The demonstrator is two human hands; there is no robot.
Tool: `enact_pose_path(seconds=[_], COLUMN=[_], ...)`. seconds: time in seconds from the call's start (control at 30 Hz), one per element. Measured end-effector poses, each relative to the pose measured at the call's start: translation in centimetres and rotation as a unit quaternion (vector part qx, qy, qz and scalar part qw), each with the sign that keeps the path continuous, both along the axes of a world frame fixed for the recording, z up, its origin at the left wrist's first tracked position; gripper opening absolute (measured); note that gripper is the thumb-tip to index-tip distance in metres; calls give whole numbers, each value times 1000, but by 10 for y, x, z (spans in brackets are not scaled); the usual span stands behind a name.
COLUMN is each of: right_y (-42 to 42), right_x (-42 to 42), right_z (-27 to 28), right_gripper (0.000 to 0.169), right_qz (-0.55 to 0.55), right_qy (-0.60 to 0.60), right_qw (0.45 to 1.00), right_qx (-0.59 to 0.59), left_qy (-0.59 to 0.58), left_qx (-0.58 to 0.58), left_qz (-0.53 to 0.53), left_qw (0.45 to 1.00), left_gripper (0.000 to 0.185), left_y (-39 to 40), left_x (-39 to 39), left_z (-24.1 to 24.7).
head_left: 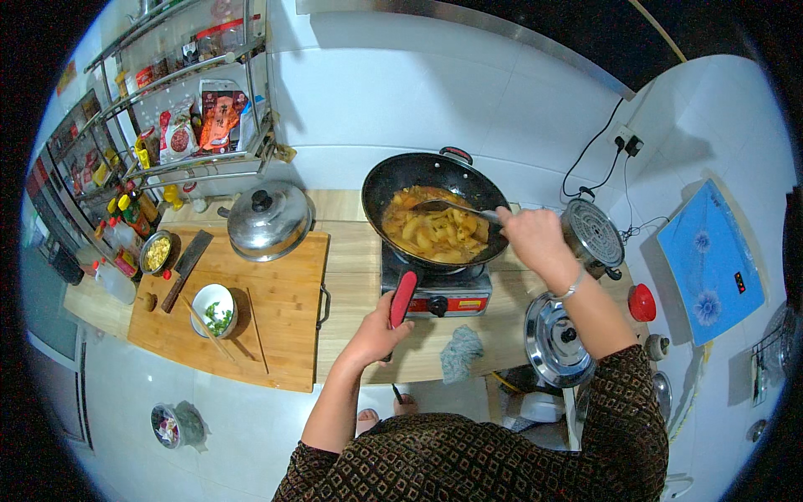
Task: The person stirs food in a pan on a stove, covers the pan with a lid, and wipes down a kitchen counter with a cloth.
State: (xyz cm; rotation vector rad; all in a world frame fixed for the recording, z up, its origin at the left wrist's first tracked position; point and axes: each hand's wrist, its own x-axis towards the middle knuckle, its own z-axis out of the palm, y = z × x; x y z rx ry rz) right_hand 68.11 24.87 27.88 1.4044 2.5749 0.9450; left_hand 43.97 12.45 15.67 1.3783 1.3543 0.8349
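A black wok [480,182] sits tilted on a portable gas stove [452,296], with yellow slices of food [439,231] in orange-brown sauce inside. My left hand [376,332] grips the wok's red and black handle [403,298], which points towards me. My right hand [533,235] holds a metal spatula [448,205] over the wok's right rim. The tool's head rests among the food, partly sunk in it. A grey-green cloth [462,353] lies on the counter in front of the stove.
Left of the stove, a cutting board [285,314] holds a cleaver [191,260], a bowl with chopped greens [214,307] and chopsticks [257,329]. A domed lid [268,223] is at its back edge. Another lid [560,342] and a steamer pot [591,233] stand on the right.
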Motion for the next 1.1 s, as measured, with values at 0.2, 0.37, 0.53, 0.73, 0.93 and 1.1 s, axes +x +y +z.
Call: enact_pose_path(seconds=[0.2,0.37,0.53,0.73,0.93,1.1], right_y=[-45,-52,-32,-2,-1,-19], right_x=[2,-16,-36,-57,-32,-33], right_z=[83,98,71,30,71,91], right_gripper=[24,19,13,10,10,9], right_qz=[-31,-29,16,9,20,37], right_qy=[-3,-33,-17,12,11,-84], right_qw=[997,987,989,994,998,995], right_qx=[-70,-152,-143,-105,-63,-34], left_qy=[17,6,-30,-27,-22,-14], left_qx=[16,-24,-30,-51,-58,-84], left_qz=[7,-4,-13,-13,-4,-1], left_qw=[1000,1000,999,998,998,996], left_gripper=[68,68,67,67,65,64], left_y=[-1,0,1,0,0,0], left_x=[-3,-3,2,1,2,1], left_z=[-5,2,7,13,13,18])
